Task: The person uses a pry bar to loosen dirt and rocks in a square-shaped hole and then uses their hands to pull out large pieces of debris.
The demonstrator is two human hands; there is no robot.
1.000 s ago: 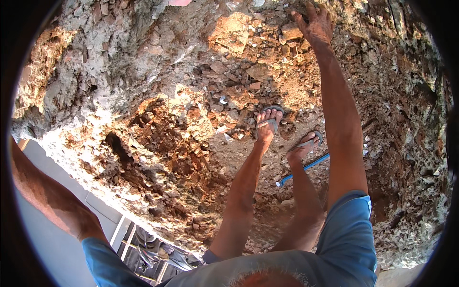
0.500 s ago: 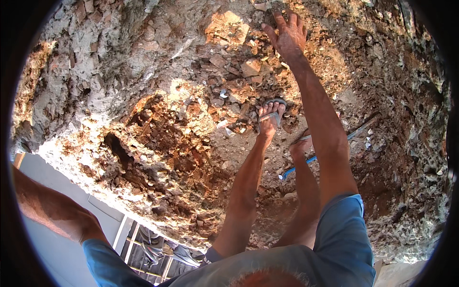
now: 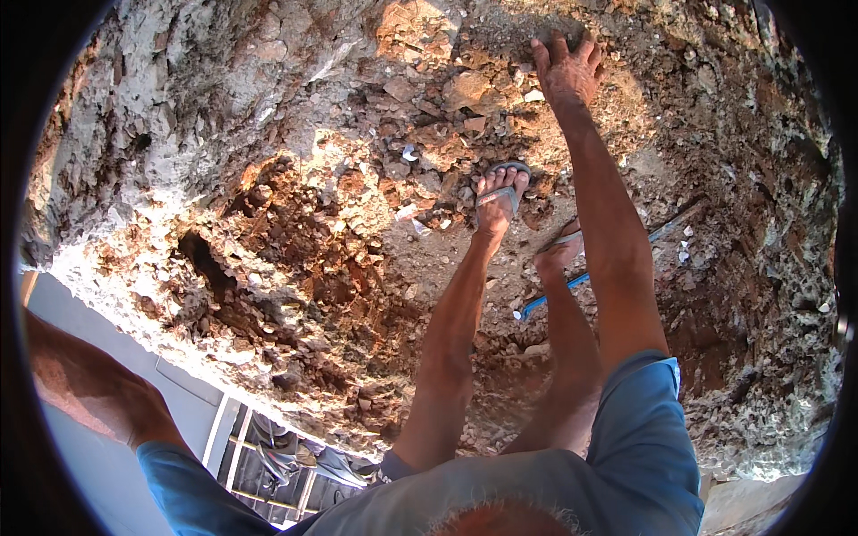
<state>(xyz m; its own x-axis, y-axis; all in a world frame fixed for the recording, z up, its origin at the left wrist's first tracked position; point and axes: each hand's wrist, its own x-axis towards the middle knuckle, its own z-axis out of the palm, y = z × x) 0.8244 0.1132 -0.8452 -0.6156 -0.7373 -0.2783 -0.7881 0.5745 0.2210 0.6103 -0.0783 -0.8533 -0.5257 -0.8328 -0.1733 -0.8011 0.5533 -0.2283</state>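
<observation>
My right hand (image 3: 570, 79) reaches far ahead, its fingers spread against the rubble slope (image 3: 500, 45) of broken stone and brown earth. It holds nothing. My left forearm (image 3: 89, 380) stretches out to the left edge, and the hand beyond it is cut off. Between the arms, one sandalled foot (image 3: 498, 195) stands on the loose stones. My other foot (image 3: 563, 250) is partly hidden by my right arm. Close behind that leg lies a long thin bar (image 3: 534, 305), blue at its near end and greyish at the far end.
A dark hole (image 3: 204, 259) opens in the crumbly earth at left. Rough rock (image 3: 760, 268) rises along the right. Beyond the lower-left edge of the slope are a grey flat surface (image 3: 98, 326) and a slatted frame (image 3: 234, 447) with dark cloth-like items.
My right hand has shifted right and a little nearer across the slope, its fingers still spread. The view has moved slightly; my feet and the bar stay in place.
</observation>
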